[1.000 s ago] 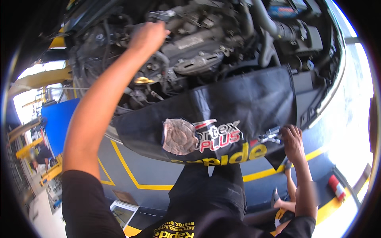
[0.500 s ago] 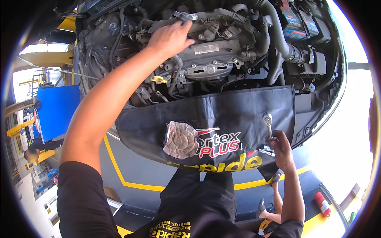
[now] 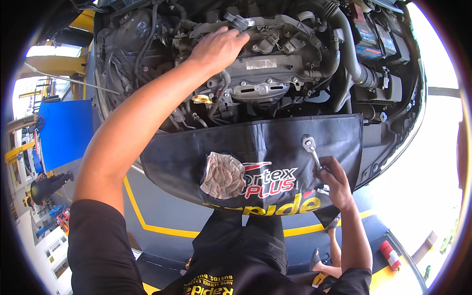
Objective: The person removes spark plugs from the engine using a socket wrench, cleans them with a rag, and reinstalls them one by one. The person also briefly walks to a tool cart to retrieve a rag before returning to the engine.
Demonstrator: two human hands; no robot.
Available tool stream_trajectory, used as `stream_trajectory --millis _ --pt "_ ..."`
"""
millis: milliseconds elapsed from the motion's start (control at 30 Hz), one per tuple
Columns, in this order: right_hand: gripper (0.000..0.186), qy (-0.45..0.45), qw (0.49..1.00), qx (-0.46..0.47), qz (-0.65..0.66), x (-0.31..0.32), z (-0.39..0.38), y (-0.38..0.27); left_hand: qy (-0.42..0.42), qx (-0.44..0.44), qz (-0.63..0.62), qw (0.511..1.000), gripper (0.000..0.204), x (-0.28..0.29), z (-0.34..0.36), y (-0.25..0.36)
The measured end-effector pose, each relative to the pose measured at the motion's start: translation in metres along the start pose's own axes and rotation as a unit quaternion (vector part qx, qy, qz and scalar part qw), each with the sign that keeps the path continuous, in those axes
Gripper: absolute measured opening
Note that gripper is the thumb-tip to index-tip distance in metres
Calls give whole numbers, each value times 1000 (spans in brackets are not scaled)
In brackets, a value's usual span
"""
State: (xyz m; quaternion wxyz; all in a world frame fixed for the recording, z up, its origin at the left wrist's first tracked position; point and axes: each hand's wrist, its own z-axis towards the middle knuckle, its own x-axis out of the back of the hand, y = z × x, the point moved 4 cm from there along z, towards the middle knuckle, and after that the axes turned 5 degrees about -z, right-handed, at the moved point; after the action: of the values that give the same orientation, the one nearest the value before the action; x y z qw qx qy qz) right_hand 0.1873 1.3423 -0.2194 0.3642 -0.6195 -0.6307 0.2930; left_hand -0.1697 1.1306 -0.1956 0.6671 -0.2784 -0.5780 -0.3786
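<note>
My left hand [image 3: 220, 49] reaches over the engine, its fingers curled at a black ignition coil [image 3: 237, 21] with a light connector end. The coil's lower part is hidden. In my right hand [image 3: 337, 183] is a silver ratchet wrench [image 3: 313, 151], gripped by its handle with the round head pointing up and away from me. The wrench is above the black fender cover [image 3: 196, 147] draped over the car's front. Beyond it lies the engine [image 3: 275, 64], with more coils [image 3: 268, 45] seated right of my left hand.
A crumpled, stained brown cloth or paper [image 3: 223, 175] rests on the cover. A yellow dipstick handle [image 3: 201, 99] stands at the engine's near left, a battery [image 3: 371, 39] at the far right. Shiny metal pieces [image 3: 323, 189] lie beside my right hand. Another person [image 3: 46, 189] is at far left.
My left thumb has drawn in toward the fingers, and the coil has shifted slightly right. My right hand has moved left with the ratchet wrench, whose head is now farther left.
</note>
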Motion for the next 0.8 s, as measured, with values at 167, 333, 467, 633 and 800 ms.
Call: stream_trajectory --millis 167,333,467,633,800 --pt "30 34 996 42 -66 -5 14 -12 -130 108 33 985 23 -17 -5 -12" --pt "30 18 992 70 -101 -15 37 -41 4 -72 -20 997 16 -10 -1 -10" --pt "25 25 976 160 -148 -24 95 -92 22 -69 -7 997 13 4 -6 -8" --pt "41 107 898 251 -344 -37 158 -163 -134 133 -25 982 20 -7 -2 -4" --pt "41 110 908 203 -351 -44 175 -187 -23 -5 -28 999 25 -3 -7 4"
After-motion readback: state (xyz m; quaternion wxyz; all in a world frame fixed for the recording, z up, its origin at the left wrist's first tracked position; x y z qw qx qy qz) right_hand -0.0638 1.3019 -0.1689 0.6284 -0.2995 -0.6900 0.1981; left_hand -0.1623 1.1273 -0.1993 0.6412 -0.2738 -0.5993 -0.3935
